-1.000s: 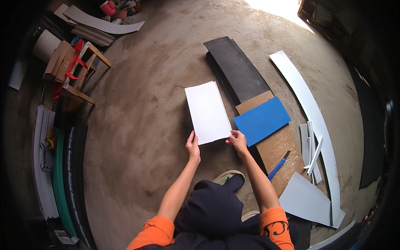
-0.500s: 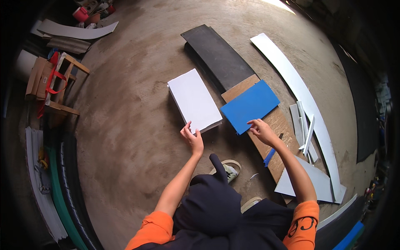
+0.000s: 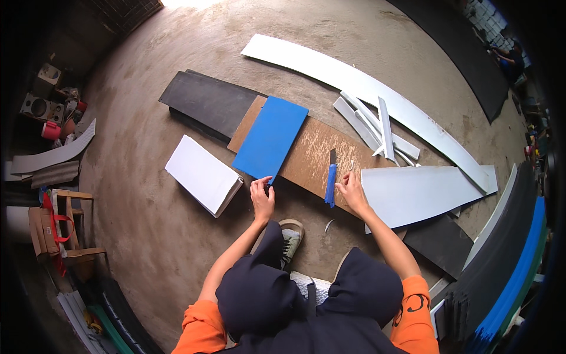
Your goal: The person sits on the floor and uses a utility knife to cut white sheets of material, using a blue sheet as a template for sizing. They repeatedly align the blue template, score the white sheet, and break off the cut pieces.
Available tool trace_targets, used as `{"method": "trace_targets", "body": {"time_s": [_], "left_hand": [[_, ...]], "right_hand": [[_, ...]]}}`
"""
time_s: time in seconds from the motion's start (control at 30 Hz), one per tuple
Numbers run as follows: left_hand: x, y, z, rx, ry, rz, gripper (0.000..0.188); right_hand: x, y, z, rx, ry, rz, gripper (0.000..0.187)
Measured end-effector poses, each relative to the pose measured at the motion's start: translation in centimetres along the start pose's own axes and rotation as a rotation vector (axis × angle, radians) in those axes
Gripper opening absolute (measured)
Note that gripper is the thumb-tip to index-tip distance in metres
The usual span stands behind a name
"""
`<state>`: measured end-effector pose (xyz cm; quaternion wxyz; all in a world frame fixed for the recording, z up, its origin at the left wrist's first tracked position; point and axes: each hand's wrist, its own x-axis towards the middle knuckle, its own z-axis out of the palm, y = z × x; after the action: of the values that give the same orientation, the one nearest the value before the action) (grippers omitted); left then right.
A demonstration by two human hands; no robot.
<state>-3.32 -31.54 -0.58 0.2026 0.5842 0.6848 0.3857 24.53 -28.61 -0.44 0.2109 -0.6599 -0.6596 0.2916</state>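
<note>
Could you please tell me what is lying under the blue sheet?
The blue sheet lies on a brown board, overlapping a black sheet at its far corner. Anything else beneath it is covered.

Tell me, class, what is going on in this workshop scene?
A person crouches on a concrete floor among cut panels. The left hand pinches the near corner of a blue sheet lying on a brown board. The right hand rests on the board beside a blue knife, not gripping it. A stack of white sheets lies to the left.
</note>
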Motion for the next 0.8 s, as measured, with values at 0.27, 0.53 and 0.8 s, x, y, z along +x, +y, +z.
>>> {"method": "trace_targets", "body": {"time_s": [0.27, 0.53, 0.8], "left_hand": [[1.7, -0.2, -1.1, -0.055, 0.191, -0.157, 0.024], [4.8, 5.4, 3.0, -0.24, 0.125, -0.081, 0.023], [0.0, 15.6, 16.7, -0.382, -0.335, -0.001, 0.042]], "right_hand": [[0.9, -2.7, 2.9, -0.267, -0.024, -0.024, 0.043], [-2.3, 1.2, -7.6, 0.705, 0.347, 0.147, 0.031], [-9.4, 9.1, -16.5, 0.89, 0.576, 0.537, 0.027]]}}
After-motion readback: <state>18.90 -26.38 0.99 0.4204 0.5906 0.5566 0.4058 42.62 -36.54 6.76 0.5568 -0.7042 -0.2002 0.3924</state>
